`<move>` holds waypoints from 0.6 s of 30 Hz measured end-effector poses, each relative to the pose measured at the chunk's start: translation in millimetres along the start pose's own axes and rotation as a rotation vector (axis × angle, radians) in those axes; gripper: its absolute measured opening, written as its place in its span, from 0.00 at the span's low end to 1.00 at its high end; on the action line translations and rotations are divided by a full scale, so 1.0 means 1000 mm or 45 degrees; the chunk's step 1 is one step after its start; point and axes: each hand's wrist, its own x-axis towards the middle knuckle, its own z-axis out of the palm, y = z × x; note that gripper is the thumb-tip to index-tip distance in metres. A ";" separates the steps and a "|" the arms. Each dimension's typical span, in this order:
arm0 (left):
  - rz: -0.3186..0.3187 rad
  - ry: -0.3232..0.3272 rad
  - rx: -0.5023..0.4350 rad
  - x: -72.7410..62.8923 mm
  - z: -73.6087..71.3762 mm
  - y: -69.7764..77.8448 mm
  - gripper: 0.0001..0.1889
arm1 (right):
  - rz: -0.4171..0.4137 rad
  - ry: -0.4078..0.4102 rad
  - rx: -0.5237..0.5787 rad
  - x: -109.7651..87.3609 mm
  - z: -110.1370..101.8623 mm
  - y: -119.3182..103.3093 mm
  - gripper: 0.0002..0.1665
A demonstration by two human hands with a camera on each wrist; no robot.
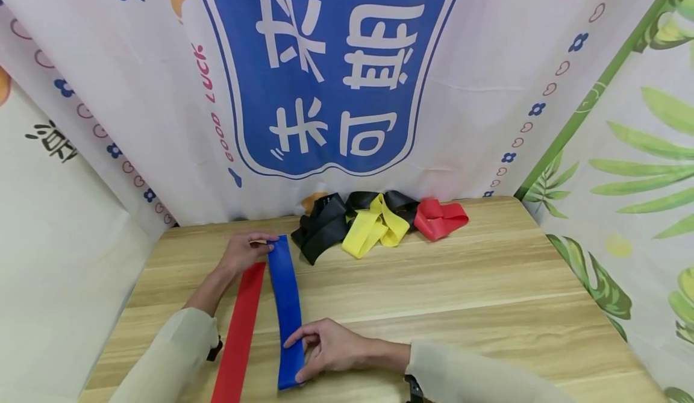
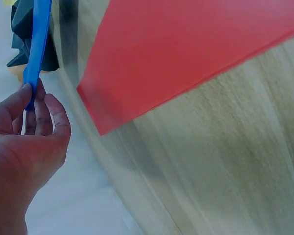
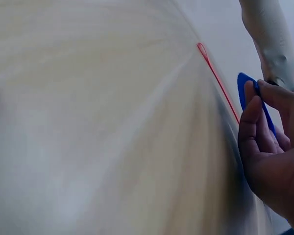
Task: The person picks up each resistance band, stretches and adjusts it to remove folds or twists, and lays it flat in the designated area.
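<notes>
A flat blue resistance band (image 1: pixel 286 291) is stretched lengthwise between both hands. At its far end, my left hand (image 1: pixel 245 253) pinches the band between thumb and fingers; the left wrist view shows that blue end (image 2: pixel 35 54) in the fingertips. My right hand (image 1: pixel 337 347) pinches the near end, its thumb and fingers on the band's right edge. In the right wrist view, a bend of the blue band (image 3: pixel 243 85) sticks out past the fingers. A red band (image 1: pixel 240 331) lies flat on the left, partly under the left hand's side, its near end cut off by the frame.
Toward the back of the wooden table (image 1: pixel 461 306) lie a folded black band (image 1: pixel 323 225), a yellow band (image 1: pixel 374 231) and a loosely folded red band (image 1: pixel 440 217). More black material shows behind the yellow one. A printed cloth (image 1: pixel 477 90) hangs behind the table.
</notes>
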 end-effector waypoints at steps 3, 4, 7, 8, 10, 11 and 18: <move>0.027 -0.027 0.037 0.002 0.000 -0.003 0.14 | -0.019 0.001 0.026 0.004 0.008 0.001 0.29; 0.037 -0.040 0.047 0.002 0.001 -0.003 0.14 | -0.023 -0.002 0.037 0.004 0.010 0.001 0.29; 0.047 -0.082 0.049 0.004 0.001 -0.004 0.14 | -0.034 -0.004 0.037 0.006 0.015 0.001 0.28; 0.049 -0.091 0.050 0.005 0.001 -0.004 0.14 | -0.037 -0.002 0.033 0.006 0.017 0.002 0.28; 0.057 -0.113 0.055 0.005 0.000 -0.006 0.14 | -0.032 -0.005 0.045 0.007 0.020 0.002 0.27; 0.062 -0.123 0.059 0.006 -0.001 -0.007 0.14 | -0.031 -0.002 0.046 0.008 0.022 0.002 0.26; 0.100 -0.194 0.067 0.009 -0.006 -0.016 0.13 | -0.003 0.011 0.111 0.011 0.036 0.003 0.26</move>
